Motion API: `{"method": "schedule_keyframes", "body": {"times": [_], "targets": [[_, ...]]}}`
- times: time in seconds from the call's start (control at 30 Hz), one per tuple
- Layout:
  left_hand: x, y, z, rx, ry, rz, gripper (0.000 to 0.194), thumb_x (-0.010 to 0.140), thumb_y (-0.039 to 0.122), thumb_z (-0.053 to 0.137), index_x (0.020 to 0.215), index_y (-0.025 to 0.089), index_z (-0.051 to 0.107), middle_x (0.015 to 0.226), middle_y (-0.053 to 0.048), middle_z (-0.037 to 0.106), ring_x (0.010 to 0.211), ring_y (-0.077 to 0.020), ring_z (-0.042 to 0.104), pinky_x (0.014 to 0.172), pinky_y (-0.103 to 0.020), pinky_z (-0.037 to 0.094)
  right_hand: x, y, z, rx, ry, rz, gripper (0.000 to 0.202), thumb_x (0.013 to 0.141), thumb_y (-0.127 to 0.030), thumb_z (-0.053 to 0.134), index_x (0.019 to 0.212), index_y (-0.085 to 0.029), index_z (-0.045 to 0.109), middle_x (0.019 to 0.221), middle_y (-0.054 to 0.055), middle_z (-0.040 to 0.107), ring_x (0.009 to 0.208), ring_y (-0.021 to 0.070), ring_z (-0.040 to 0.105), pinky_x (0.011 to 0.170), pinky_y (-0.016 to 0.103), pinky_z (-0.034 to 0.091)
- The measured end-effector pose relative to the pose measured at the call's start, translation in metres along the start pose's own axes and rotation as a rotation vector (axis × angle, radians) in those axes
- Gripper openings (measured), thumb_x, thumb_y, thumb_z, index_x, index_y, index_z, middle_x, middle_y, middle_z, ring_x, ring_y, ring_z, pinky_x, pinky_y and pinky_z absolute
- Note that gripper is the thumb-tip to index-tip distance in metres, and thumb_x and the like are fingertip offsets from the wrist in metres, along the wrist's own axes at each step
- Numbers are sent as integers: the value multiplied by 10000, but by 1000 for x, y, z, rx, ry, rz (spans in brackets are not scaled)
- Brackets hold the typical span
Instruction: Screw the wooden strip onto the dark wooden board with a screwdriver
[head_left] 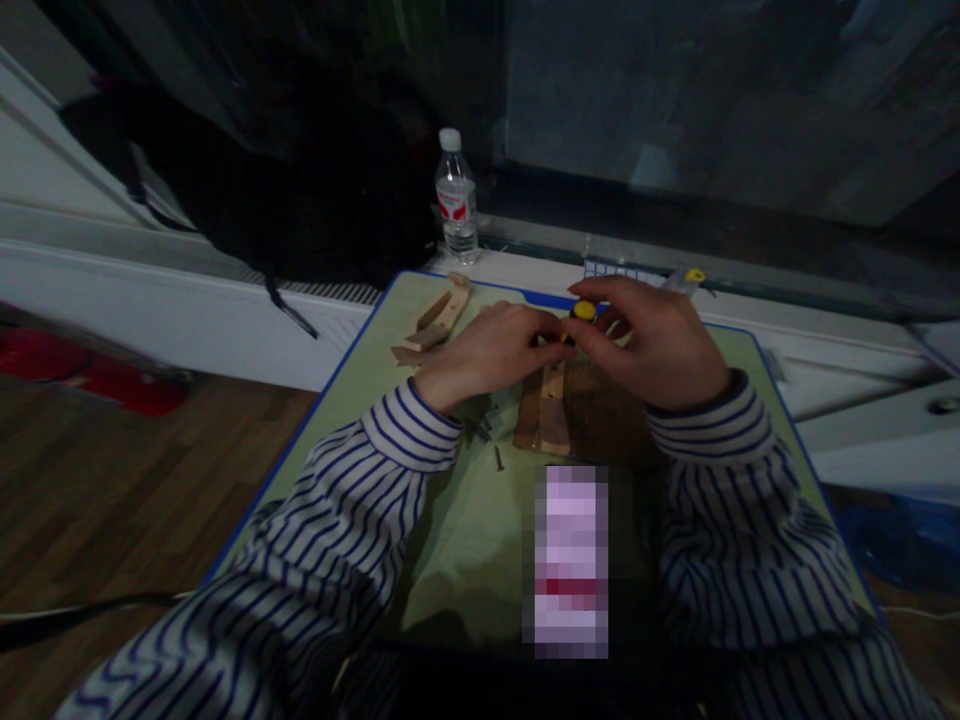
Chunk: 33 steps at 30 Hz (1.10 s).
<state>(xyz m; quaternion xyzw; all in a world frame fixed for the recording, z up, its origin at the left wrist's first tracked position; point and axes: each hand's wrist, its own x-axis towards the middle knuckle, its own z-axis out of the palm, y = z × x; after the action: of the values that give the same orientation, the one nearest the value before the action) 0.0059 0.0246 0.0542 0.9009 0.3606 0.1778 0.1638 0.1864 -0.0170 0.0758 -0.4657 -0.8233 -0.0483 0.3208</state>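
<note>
My right hand [641,335] is closed with thumb and fingers around the yellow and black handle of a screwdriver [583,312], its yellow end tipped up towards me. Close beside it, my left hand [506,345] pinches thumb and forefinger together low by the tool; what lies between them is hidden. Under both hands a light wooden strip with holes [555,420] rests on a dark brown wooden board [607,425]. Several screws [499,458] lie loose on the table below my left wrist.
A green table [465,530] with a blue edge carries all this. Shaped wooden pieces [442,320] sit at its far left. A blurred-out pale rectangle [571,540] lies in front. Behind, on the sill, stand a water bottle [457,205] and a black bag [300,180].
</note>
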Motion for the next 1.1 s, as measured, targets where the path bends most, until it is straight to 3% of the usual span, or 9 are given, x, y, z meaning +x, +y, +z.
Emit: {"method": "schedule_keyframes", "body": {"times": [0.5,0.7,1.1], "targets": [[1,-1,0,9,6,38,310,921,368,465,1033,195,697,902,-57,726,815,-198,653,693,-289,439,-1,3,1,39,-69,-35,347,811,-186,547,1152,-159,605,1074,87,703,722,182,680,701,343,547],[1,-2,0,-18,-7,1,290,884,380,527,1061,214,686,977,-38,721,870,-192,645,719,-276,440,-1,3,2,37,-60,-43,315,832,-209,560,1136,-145,613,1052,91,706,713,177,677,683,331,544],[1,-1,0,8,8,-44,280,870,387,536,1008,209,703,934,-37,725,823,-194,643,705,-286,429,0,4,1,11,-61,-22,280,856,-302,582,1092,-159,632,1007,80,709,666,174,663,649,325,519]]}}
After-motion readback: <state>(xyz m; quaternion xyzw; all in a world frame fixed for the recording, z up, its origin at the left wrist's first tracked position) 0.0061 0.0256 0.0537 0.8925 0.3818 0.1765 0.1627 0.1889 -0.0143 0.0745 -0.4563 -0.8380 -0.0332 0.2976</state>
